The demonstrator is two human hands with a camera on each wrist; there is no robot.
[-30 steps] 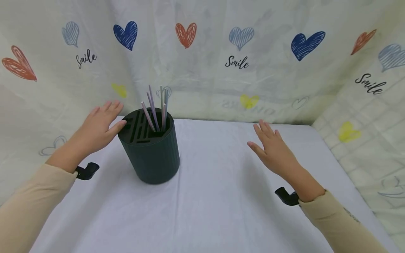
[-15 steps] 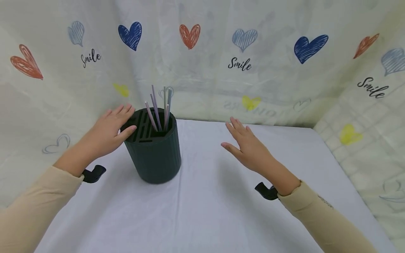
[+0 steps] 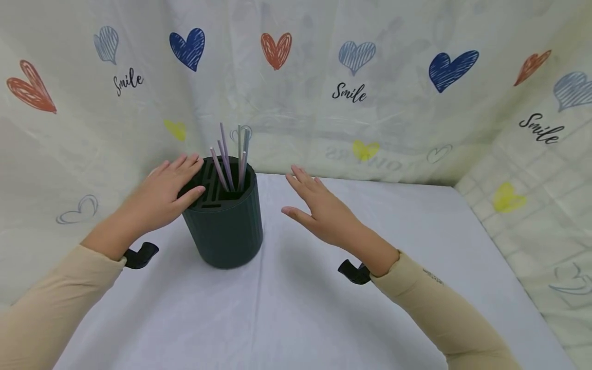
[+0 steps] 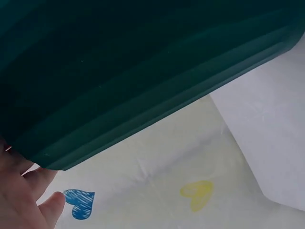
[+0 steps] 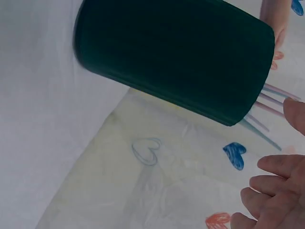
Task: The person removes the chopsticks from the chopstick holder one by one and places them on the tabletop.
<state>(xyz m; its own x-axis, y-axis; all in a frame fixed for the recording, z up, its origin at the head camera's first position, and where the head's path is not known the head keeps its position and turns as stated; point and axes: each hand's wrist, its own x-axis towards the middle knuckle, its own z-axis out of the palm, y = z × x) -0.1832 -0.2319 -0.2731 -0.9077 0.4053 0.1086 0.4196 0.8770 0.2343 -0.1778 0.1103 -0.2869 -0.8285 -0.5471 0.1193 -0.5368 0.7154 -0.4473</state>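
A dark green ribbed holder [image 3: 224, 239], round with a slotted top, stands upright on the white-covered table, left of centre in the head view. Several thin sticks [image 3: 245, 141] in purple, pink, green and blue lean in its open compartment. My left hand [image 3: 162, 198] lies over the holder's left top edge, fingers extended; in the left wrist view the holder's side [image 4: 143, 76] fills the upper part. My right hand [image 3: 321, 210] hovers to the right of the holder, apart from it, fingers straight and holding nothing. The right wrist view shows that hand [image 5: 279, 191] near the stick ends.
A white cloth [image 3: 296, 318] covers the table. Behind it hangs a pale curtain [image 3: 305, 113] printed with hearts and "Smile" lettering, which continues down the right side. Black wrist straps [image 3: 356, 272] stick out under both forearms.
My right hand has moved left across the table toward the holder. My left hand has shifted slightly right, further over the holder's top edge. The holder and sticks stand as before.
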